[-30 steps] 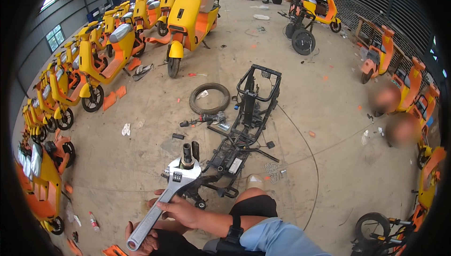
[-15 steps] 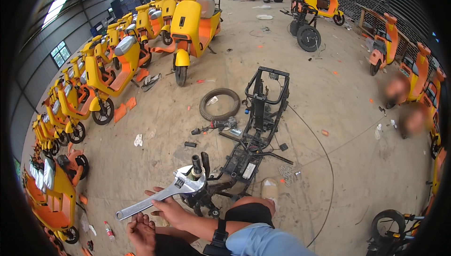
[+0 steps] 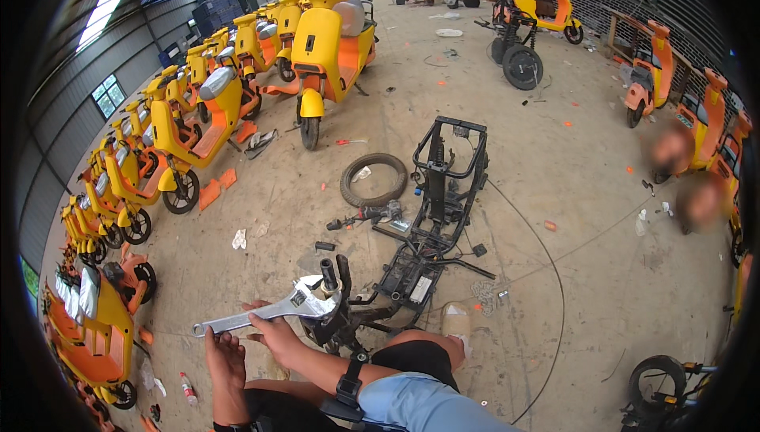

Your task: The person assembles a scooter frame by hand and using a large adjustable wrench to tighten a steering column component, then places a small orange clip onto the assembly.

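A large silver adjustable wrench (image 3: 269,312) lies nearly level, its jaw set on the black steering stem (image 3: 328,275) of a stripped black scooter frame (image 3: 431,218) on the concrete floor. My right hand (image 3: 277,338) grips the middle of the wrench handle; a black strap sits on that wrist. My left hand (image 3: 226,361) is just below the handle's free end, fingers spread and touching it from underneath. My bent knee (image 3: 419,353) and a shoe (image 3: 457,323) rest beside the frame's front.
A loose tyre (image 3: 374,179) lies beyond the frame. Yellow scooters (image 3: 328,44) stand in a row along the left (image 3: 190,115); orange ones (image 3: 697,115) line the right, where two people (image 3: 685,175) are. A thin cable (image 3: 558,274) curves across the floor. A wheel (image 3: 657,384) sits lower right.
The wrench handle has swung up and leftward from pointing down-left to nearly level, its jaw staying on the stem. Both hands moved with it.
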{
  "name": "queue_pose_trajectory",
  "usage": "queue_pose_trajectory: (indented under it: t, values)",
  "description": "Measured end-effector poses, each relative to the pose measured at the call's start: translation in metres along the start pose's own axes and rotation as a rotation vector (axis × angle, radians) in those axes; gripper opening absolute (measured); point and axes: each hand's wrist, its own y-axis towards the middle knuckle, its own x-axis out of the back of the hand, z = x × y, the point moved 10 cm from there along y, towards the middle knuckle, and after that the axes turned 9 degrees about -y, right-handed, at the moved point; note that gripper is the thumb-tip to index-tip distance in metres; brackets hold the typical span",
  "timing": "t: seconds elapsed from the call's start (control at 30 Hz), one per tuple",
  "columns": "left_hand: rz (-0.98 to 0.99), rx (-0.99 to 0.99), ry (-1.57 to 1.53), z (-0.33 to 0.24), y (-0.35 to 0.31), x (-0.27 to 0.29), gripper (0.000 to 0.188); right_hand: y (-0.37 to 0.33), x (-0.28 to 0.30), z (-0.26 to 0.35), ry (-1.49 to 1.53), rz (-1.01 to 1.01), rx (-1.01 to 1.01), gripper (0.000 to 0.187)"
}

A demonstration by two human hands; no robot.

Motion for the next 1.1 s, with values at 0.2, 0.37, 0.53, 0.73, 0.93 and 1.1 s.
queue_pose_trajectory:
  t: [0.2, 0.37, 0.53, 0.73, 0.93, 1.1]
  values:
    - [-0.09, -0.053, 0.129, -0.011, -0.012, 0.025, 0.028, -0.021, -0.009, -0.002, 0.004, 0.032, -0.046, 0.032]
    - [-0.081, -0.114, 0.098, -0.017, -0.031, 0.044, 0.026, -0.038, -0.014, -0.004, -0.04, 0.058, -0.085, 0.04]
    - [-0.123, -0.208, 0.001, -0.036, -0.051, 0.044, 0.024, -0.063, -0.029, -0.015, -0.082, 0.123, -0.15, 0.055]
    - [-0.129, -0.295, 0.035, -0.043, -0.092, 0.035, 0.024, -0.105, -0.034, -0.013, -0.061, 0.175, -0.231, 0.051]
    - [0.062, -0.096, 0.06, 0.001, -0.121, 0.069, 0.026, -0.139, -0.003, -0.007, -0.046, 0.184, -0.336, 0.047]
    - [0.69, 0.208, 0.637, 0.05, -0.187, 0.018, 0.046, -0.168, 0.033, 0.021, -0.06, 0.189, -0.371, 0.032]
